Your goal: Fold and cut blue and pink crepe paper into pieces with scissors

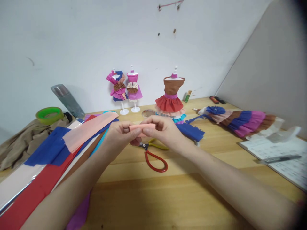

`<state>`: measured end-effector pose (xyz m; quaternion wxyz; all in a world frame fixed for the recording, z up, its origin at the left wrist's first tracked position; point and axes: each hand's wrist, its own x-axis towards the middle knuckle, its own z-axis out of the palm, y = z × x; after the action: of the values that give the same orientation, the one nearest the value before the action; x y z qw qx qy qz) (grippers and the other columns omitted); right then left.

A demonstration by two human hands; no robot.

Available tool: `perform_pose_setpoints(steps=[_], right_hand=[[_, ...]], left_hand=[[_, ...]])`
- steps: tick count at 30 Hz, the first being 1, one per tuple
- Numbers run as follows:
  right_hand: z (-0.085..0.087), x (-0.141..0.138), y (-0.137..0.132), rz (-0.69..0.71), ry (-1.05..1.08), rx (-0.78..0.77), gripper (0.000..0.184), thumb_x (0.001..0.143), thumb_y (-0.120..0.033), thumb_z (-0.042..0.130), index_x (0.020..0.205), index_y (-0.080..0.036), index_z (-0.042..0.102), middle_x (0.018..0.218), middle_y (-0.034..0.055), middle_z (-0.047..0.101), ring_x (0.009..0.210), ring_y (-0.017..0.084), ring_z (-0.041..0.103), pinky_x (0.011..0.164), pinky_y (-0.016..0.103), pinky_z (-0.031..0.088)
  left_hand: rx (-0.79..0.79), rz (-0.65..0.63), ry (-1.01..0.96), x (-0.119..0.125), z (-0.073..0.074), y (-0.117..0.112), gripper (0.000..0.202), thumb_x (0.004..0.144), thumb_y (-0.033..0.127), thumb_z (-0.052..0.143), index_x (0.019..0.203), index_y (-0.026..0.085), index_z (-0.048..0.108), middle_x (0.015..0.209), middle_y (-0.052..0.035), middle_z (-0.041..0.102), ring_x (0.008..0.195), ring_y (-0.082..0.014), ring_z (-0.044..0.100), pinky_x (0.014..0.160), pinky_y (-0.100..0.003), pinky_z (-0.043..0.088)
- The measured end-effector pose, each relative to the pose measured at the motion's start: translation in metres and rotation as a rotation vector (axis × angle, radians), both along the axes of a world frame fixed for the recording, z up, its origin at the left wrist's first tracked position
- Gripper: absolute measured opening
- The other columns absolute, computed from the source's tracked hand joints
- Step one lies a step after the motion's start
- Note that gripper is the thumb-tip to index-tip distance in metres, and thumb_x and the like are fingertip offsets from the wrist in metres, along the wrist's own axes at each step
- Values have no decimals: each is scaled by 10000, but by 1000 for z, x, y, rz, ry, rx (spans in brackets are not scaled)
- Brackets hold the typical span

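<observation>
A small folded strip of pink crepe paper (141, 127) is held above the wooden table (148, 195) between both hands. My left hand (120, 132) pinches its left end with thumb and fingers closed. Over the right end, the fingers of my right hand (164, 127) are curled shut. Just below and behind the hands, scissors (153, 155) with one red and one yellow handle lie on the table.
Sheets of pink, blue, red and white crepe paper (59, 143) are stacked at the left. Three small mannequins in paper dresses (170, 95) stand at the back. A layered paper skirt (237, 119) lies at the right, beside printed sheets with a pen (280, 158). A green tape roll (49, 114) sits far left.
</observation>
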<state>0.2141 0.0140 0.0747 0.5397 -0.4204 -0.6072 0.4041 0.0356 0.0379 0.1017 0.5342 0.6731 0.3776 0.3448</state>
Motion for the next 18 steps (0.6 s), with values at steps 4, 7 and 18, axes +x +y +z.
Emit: perform_pose_setpoints(steps=[4,7,18], right_hand=[[0,-5,0,12,-22,-44,254,680,-392,690,599,-190,560,571,-11,563,553,133,526,518,255,379],[0,-5,-1,34,-21,-36,210,686,-366,686,631,-180,605,568,-11,589,523,120,515,499,243,363],[-5,-2,5,-57,65,-59,305,661,-425,759,606,-203,558,545,-11,602,517,137,565,494,253,417]], left_hand=[[81,-30,56,-2,3,-2,328,752,457,729,654,148,680,607,-29,671,592,-143,617,571,-243,491],[125,-40,59,-2,4,-1,337,770,439,695,592,155,662,578,-23,653,563,-132,590,548,-235,468],[88,65,25,3,-2,6,229,710,360,755,621,161,683,556,-18,679,526,-152,628,539,-253,511]])
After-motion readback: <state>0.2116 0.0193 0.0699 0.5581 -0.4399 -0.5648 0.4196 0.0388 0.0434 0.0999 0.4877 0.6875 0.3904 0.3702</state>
